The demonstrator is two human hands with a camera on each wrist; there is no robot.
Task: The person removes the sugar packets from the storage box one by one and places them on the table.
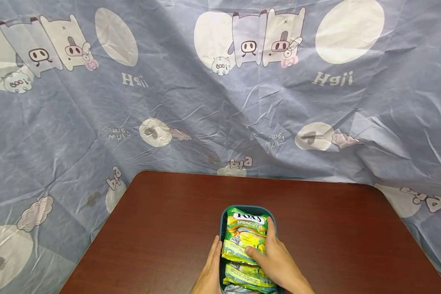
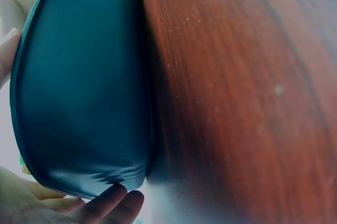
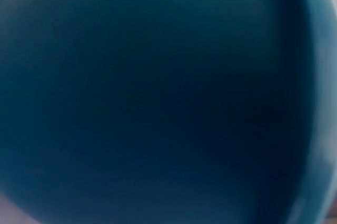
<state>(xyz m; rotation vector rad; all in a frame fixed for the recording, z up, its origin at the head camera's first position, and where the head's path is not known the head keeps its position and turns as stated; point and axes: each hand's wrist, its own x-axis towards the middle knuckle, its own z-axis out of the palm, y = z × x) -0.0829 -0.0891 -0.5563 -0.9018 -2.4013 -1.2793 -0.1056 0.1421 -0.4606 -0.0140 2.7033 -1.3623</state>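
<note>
A dark teal plastic bin point(image 1: 222, 222) stands on the table, filled with candy bags. On top at its far end lies a green and yellow Fox's Spring Tea bag point(image 1: 242, 234). A second yellow-green bag point(image 1: 247, 274) lies nearer. My left hand point(image 1: 210, 265) rests along the bin's left side with straight fingers. My right hand point(image 1: 279, 263) lies over the right side, its thumb on the upper bag and index finger stretched along that bag's right edge. In the left wrist view fingertips touch a lower corner of the bin point(image 2: 84, 82). The bin's wall point(image 3: 158, 103) fills the right wrist view.
The reddish-brown wooden table point(image 1: 161, 220) extends on both sides of the bin and beyond it. A grey-blue cloth point(image 1: 191, 102) with cartoon prints hangs behind the table and along its sides. A silvery packet point(image 1: 239, 289) shows at the bin's near end.
</note>
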